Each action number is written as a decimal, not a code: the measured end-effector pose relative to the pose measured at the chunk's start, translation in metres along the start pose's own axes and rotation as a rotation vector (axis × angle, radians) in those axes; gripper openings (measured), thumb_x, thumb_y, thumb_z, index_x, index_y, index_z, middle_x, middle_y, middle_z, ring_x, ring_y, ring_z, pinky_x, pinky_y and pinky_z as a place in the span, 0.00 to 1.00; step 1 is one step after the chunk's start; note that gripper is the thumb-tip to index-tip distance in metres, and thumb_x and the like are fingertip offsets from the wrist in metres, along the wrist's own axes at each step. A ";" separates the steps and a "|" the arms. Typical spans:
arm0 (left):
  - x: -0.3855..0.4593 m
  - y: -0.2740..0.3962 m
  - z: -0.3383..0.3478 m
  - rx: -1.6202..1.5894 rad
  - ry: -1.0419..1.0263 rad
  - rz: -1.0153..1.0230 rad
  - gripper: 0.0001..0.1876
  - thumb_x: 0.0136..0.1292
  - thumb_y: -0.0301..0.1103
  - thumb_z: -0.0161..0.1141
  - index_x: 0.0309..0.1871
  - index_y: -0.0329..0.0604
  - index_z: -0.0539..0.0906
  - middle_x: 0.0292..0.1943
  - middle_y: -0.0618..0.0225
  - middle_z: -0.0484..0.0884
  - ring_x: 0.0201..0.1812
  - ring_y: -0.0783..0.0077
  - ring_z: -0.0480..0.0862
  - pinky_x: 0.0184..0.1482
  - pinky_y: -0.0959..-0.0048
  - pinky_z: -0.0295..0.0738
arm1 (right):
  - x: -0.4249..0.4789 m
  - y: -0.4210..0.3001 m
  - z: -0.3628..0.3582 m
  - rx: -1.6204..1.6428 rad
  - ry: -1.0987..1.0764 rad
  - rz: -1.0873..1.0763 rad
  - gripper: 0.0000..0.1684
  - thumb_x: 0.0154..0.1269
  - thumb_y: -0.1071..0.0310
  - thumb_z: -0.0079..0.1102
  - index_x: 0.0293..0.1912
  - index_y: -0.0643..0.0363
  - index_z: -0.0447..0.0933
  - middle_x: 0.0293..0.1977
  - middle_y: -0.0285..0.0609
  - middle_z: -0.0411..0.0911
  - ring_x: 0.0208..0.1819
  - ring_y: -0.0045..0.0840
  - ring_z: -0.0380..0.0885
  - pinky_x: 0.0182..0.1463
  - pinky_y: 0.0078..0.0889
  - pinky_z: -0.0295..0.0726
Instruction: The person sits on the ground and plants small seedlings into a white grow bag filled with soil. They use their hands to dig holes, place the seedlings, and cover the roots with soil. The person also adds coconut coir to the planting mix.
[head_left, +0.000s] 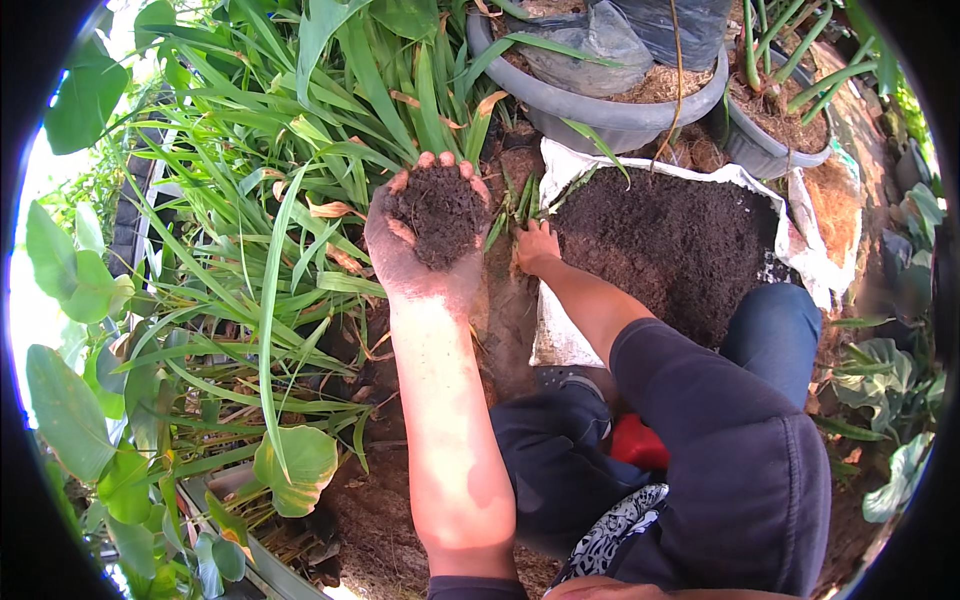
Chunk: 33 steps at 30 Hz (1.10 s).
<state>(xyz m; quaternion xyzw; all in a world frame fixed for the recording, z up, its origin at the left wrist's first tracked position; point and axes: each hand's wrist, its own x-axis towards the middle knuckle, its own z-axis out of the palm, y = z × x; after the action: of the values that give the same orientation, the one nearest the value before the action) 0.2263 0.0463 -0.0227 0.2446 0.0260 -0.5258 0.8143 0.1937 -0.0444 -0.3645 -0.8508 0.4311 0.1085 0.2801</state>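
Note:
My left hand (431, 225) is raised palm up on a bare, soil-dusted forearm, its fingers curled around a heap of dark soil (439, 217). To its right and lower down, my right hand (538, 244) reaches to the left edge of an opened white sack (559, 330), against short green leaves (529, 199) at ground level. Whether its fingers grip anything there is not clear. Dark, crumbly soil (660, 240) is spread over the sack, with browner soil near my right forearm.
Long strap-leaved plants (315, 225) crowd the left side. Beyond the sack stand a large grey pot (600, 116) holding black plastic bags and another potted plant (780, 112). A red object (639, 442) lies between my bent legs. Broad-leaved plants (881, 382) grow at right.

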 end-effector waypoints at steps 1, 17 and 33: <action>0.001 -0.001 0.000 -0.003 -0.017 -0.009 0.13 0.70 0.36 0.51 0.47 0.36 0.80 0.44 0.58 0.83 0.50 0.53 0.81 0.55 0.58 0.81 | 0.000 0.003 -0.001 -0.041 -0.016 -0.018 0.30 0.69 0.61 0.61 0.70 0.49 0.73 0.74 0.50 0.60 0.75 0.52 0.57 0.73 0.57 0.66; 0.006 0.000 -0.012 -0.041 -0.059 -0.016 0.13 0.73 0.35 0.47 0.47 0.35 0.78 0.44 0.56 0.83 0.48 0.54 0.82 0.55 0.57 0.81 | -0.043 0.036 -0.010 1.352 0.053 -0.063 0.09 0.60 0.72 0.68 0.42 0.63 0.83 0.38 0.39 0.82 0.36 0.26 0.80 0.43 0.32 0.80; 0.000 -0.030 0.016 -0.098 -0.075 -0.093 0.12 0.72 0.39 0.43 0.36 0.47 0.75 0.32 0.66 0.81 0.35 0.62 0.82 0.40 0.64 0.82 | -0.237 0.073 -0.321 0.185 0.258 -0.534 0.33 0.58 0.70 0.71 0.63 0.67 0.77 0.44 0.46 0.84 0.47 0.29 0.82 0.55 0.33 0.80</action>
<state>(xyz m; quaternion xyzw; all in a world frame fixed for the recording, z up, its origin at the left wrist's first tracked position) 0.1964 0.0299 -0.0196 0.1831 0.0323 -0.5701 0.8003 -0.0259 -0.1024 -0.0279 -0.9117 0.2322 -0.1175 0.3180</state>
